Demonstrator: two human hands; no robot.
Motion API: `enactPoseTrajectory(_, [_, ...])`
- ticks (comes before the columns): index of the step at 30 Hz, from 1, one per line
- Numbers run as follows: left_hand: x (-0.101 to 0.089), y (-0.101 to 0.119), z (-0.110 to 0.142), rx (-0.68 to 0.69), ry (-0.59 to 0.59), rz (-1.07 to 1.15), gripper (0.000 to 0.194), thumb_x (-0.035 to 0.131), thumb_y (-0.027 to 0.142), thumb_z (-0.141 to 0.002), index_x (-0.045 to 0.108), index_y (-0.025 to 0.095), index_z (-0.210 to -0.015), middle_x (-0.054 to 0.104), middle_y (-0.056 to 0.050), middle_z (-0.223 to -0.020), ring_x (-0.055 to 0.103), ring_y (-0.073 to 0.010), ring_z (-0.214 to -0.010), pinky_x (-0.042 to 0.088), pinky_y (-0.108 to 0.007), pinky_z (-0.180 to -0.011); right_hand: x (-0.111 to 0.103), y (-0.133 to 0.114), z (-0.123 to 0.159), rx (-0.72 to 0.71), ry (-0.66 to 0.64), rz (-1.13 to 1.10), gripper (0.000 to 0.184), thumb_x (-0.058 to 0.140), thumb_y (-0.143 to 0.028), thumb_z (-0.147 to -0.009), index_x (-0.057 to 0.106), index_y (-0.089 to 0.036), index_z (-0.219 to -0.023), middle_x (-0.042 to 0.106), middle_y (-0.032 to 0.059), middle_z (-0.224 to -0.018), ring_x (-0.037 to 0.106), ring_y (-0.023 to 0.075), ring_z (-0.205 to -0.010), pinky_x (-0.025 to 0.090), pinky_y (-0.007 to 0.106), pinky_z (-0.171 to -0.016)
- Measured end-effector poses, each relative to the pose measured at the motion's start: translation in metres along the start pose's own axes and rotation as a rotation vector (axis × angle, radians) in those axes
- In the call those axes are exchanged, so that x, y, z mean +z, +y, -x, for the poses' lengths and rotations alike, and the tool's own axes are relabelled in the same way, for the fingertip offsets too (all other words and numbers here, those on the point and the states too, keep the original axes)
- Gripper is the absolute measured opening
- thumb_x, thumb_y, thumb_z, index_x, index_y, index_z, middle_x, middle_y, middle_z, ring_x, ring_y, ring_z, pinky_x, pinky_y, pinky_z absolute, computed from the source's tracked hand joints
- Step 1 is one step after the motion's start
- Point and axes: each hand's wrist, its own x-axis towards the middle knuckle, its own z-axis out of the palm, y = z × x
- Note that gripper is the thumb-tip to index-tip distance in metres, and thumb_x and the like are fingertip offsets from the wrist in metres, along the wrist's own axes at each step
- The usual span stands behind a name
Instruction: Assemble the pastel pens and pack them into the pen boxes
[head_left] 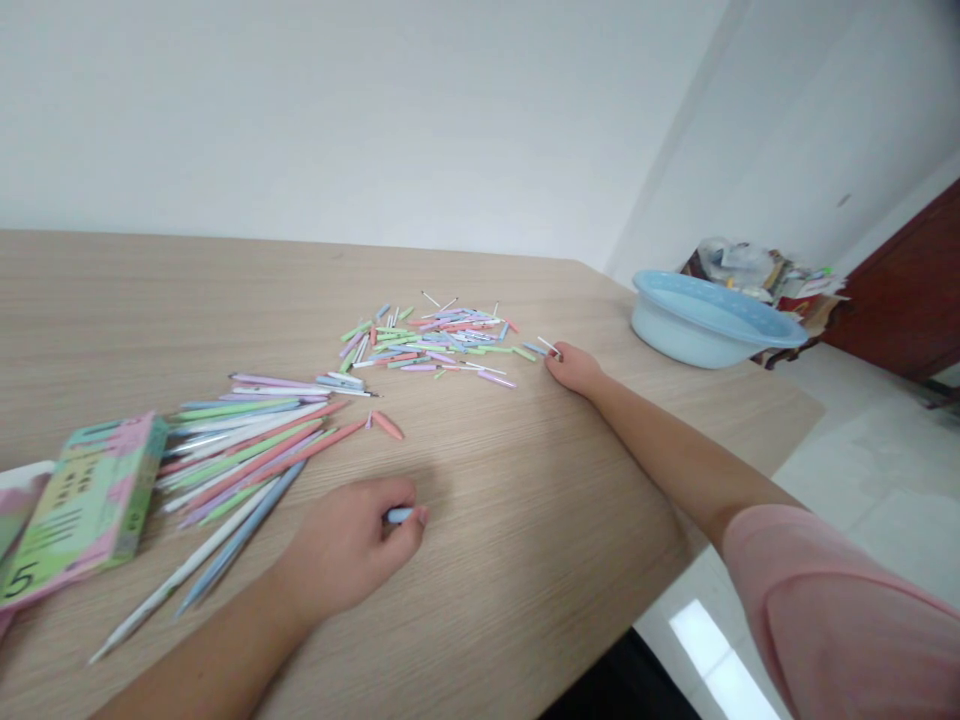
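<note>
My left hand [349, 550] is closed above the front of the table, with the end of a light blue pen part [398, 515] showing between thumb and fingers. Stretched out to the right, my right hand [576, 368] pinches a thin white pen refill [549, 345]. A short blue pen piece [534, 348] lies beside its fingertips; I cannot tell if they touch. Left of that hand spreads a heap of loose pen parts [442, 338] in green, purple, blue, red and white. Slim pastel pens [247, 450] lie bunched near my left hand, and a loose red cap [388, 425] is beyond it.
A green and pink box [82, 505] lies at the left of the wooden table [510, 560]. On the right stands a light blue basin [705, 325], with bags and boxes [772, 275] behind it. A white wall [337, 120] borders the table's back.
</note>
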Motion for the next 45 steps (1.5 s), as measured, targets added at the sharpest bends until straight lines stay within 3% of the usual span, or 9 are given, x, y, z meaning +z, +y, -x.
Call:
enactPoseTrajectory(3, [0.000,0.001,0.001,0.004,0.002,0.011,0.035,0.044,0.045,-0.096,0.053,0.021,-0.072,0.060,-0.001,-0.069,0.055,-0.0193,-0.068,0.026,-0.031,-0.063,0.002,-0.024,0.004,-0.060,0.044,-0.006,0.038,0.037,-0.038,-0.105,0.065,-0.016,-0.116,0.073,0.0133,-0.098,0.064,0.0233,-0.084,0.039,0.030,-0.068])
enactPoseTrajectory(8, [0.002,0.002,0.002,0.000,0.016,0.020,0.032,0.046,0.042,-0.094,0.053,0.021,-0.071,0.060,-0.001,-0.068,0.055,-0.0188,-0.066,0.025,-0.030,-0.061,0.010,-0.094,0.013,-0.343,-0.004,-0.041,0.036,0.040,-0.042,-0.106,0.068,-0.020,-0.114,0.075,0.0070,-0.094,0.064,0.0206,-0.083,0.040,0.028,-0.070])
enactPoseTrajectory(12, [0.002,0.002,0.002,0.001,0.030,0.019,0.030,0.048,0.041,-0.093,0.053,0.021,-0.071,0.061,0.000,-0.068,0.055,-0.0181,-0.066,0.026,-0.030,-0.062,0.015,-0.147,0.008,-0.532,-0.057,-0.039,0.034,0.045,-0.041,-0.105,0.070,-0.021,-0.117,0.076,0.0088,-0.113,0.066,0.0228,-0.102,0.041,0.028,-0.081])
enactPoseTrajectory(16, [0.001,0.002,0.003,0.007,0.028,0.027,0.029,0.049,0.040,-0.092,0.054,0.021,-0.071,0.061,0.000,-0.068,0.055,-0.0172,-0.065,0.027,-0.030,-0.062,0.020,-0.176,-0.009,-0.592,-0.111,0.008,0.036,0.045,-0.037,-0.105,0.071,-0.018,-0.120,0.076,0.0126,-0.120,0.067,0.0256,-0.107,0.042,0.030,-0.086])
enactPoseTrajectory(25, [0.002,0.003,0.002,0.025,0.036,0.020,0.030,0.049,0.043,-0.093,0.055,0.021,-0.073,0.062,-0.001,-0.070,0.057,-0.0173,-0.067,0.028,-0.030,-0.062,0.022,-0.192,-0.037,-0.673,-0.236,0.120,0.031,0.054,-0.025,-0.097,0.076,-0.021,-0.118,0.077,0.0103,-0.120,0.070,0.0258,-0.108,0.045,0.029,-0.085])
enactPoseTrajectory(32, [0.002,0.003,0.004,0.015,0.046,-0.007,0.031,0.050,0.043,-0.093,0.057,0.021,-0.073,0.063,-0.001,-0.069,0.057,-0.0171,-0.066,0.027,-0.030,-0.061,0.020,-0.191,-0.040,-0.715,-0.263,0.136,0.027,0.056,-0.031,-0.098,0.076,-0.017,-0.110,0.077,0.0162,-0.116,0.069,0.0302,-0.107,0.045,0.034,-0.088])
enactPoseTrajectory(37, [0.003,0.003,0.004,0.033,0.058,0.011,0.031,0.051,0.043,-0.094,0.058,0.021,-0.073,0.063,-0.002,-0.068,0.056,-0.0175,-0.064,0.027,-0.030,-0.060,0.013,-0.198,-0.034,-0.661,-0.237,0.024,0.022,0.058,-0.027,-0.096,0.072,-0.012,-0.103,0.074,0.0205,-0.115,0.066,0.0315,-0.108,0.044,0.038,-0.095])
enactPoseTrajectory(41, [0.001,0.001,0.004,0.064,0.086,0.085,0.039,0.045,0.047,-0.099,0.055,0.021,-0.072,0.059,-0.001,-0.066,0.054,-0.0166,-0.063,0.029,-0.029,-0.060,0.005,-0.202,-0.013,-0.564,-0.167,-0.186,0.025,0.043,-0.027,-0.103,0.062,-0.012,-0.111,0.069,0.0201,-0.116,0.062,0.0271,-0.104,0.045,0.038,-0.092])
enactPoseTrajectory(45, [0.001,-0.001,0.001,0.051,0.143,0.198,0.043,0.045,0.055,-0.101,0.060,0.021,-0.080,0.060,0.000,-0.069,0.055,-0.0160,-0.066,0.033,-0.028,-0.061,0.005,-0.194,0.052,-0.477,-0.277,-0.431,0.029,0.030,-0.037,-0.106,0.052,-0.021,-0.098,0.060,0.0025,-0.081,0.055,0.0172,-0.071,0.047,0.030,-0.065])
